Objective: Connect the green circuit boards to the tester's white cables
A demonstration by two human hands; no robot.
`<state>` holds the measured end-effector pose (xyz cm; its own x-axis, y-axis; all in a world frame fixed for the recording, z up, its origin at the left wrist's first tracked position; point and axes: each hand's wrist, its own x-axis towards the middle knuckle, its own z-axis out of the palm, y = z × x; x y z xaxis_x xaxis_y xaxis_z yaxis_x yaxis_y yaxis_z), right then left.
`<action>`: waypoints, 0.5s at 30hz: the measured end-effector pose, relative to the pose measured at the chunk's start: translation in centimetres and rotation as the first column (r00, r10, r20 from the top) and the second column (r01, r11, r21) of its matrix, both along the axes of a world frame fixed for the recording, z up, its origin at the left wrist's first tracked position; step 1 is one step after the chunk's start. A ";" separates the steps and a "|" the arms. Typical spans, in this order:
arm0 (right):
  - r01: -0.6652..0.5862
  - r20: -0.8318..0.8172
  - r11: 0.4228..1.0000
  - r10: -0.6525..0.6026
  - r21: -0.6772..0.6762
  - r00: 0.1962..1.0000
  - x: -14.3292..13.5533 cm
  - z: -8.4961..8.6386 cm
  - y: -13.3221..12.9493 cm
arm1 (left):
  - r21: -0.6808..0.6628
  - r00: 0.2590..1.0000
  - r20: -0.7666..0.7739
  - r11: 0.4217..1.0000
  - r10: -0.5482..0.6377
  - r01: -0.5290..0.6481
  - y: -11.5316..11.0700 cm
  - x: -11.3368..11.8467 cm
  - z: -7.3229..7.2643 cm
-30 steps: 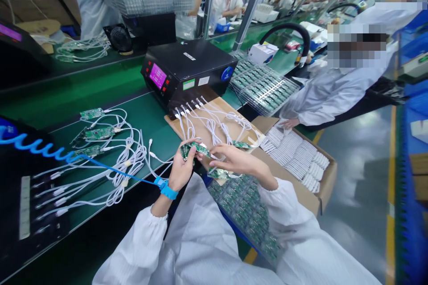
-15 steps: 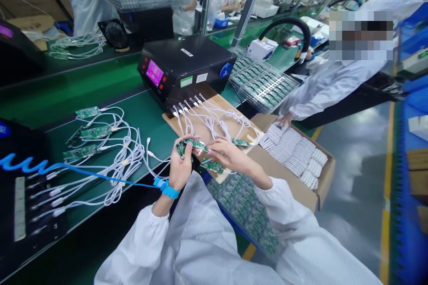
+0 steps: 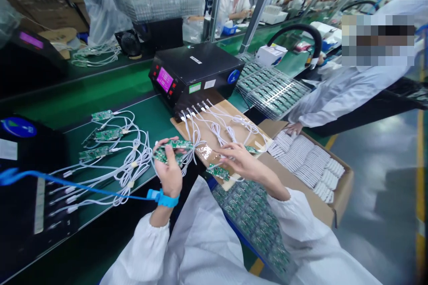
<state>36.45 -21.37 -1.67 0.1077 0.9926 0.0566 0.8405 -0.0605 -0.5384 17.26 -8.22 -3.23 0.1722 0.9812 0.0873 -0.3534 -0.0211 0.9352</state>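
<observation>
My left hand (image 3: 170,171), with a blue strap on its wrist, holds several green circuit boards (image 3: 179,144) between thumb and fingers. To its right, my right hand (image 3: 242,162) hovers over the cardboard sheet (image 3: 207,153), fingers bent with the tips near each other; whether something small is between them is hidden. Just below that hand lies another circuit board (image 3: 219,172) joined to a white cable. One more board (image 3: 251,149) rests beyond the fingers. White cables (image 3: 216,129) run from the black tester (image 3: 197,69) onto the sheet.
Cabled boards (image 3: 109,135) lie on the green bench at left, and a blue coiled cord crosses there. Trays of boards (image 3: 257,218) sit below my right forearm. At right, a person's hand touches white items in a carton (image 3: 346,187). Stacked trays (image 3: 274,91) stand behind.
My left hand has moved left with the boards, away from my right hand. My right fingers no longer touch those boards. The camera view has shifted slightly.
</observation>
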 end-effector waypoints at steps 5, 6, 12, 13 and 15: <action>0.092 0.080 0.991 -0.100 0.095 0.992 -0.2 -0.6 1.2 | -0.204 0.934 -0.062 0.921 -0.350 0.332 0.1 -2.6 1.8; 0.072 0.137 0.994 -0.083 0.088 0.987 -0.6 -0.7 1.6 | -0.304 0.897 -0.048 0.862 -0.440 0.407 -0.4 -2.9 1.9; 0.110 0.415 0.993 -0.087 -0.032 0.906 -3.5 -2.0 3.4 | -0.644 0.720 0.156 0.483 -0.676 0.593 -3.8 -4.1 1.8; 0.126 0.429 0.991 -0.098 -0.038 0.898 -3.9 -2.2 3.4 | -0.654 0.714 0.173 0.463 -0.678 0.598 -4.1 -4.2 1.9; 0.142 0.420 0.989 -0.117 -0.029 0.900 -4.3 -2.4 3.1 | -0.654 0.712 0.190 0.454 -0.675 0.605 -4.3 -4.3 2.1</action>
<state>32.19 -18.32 -4.11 0.2143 0.9744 0.0677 0.9698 -0.2040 -0.1337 12.96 -12.55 -1.09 0.7473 0.3795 -0.5455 0.0680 0.7729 0.6309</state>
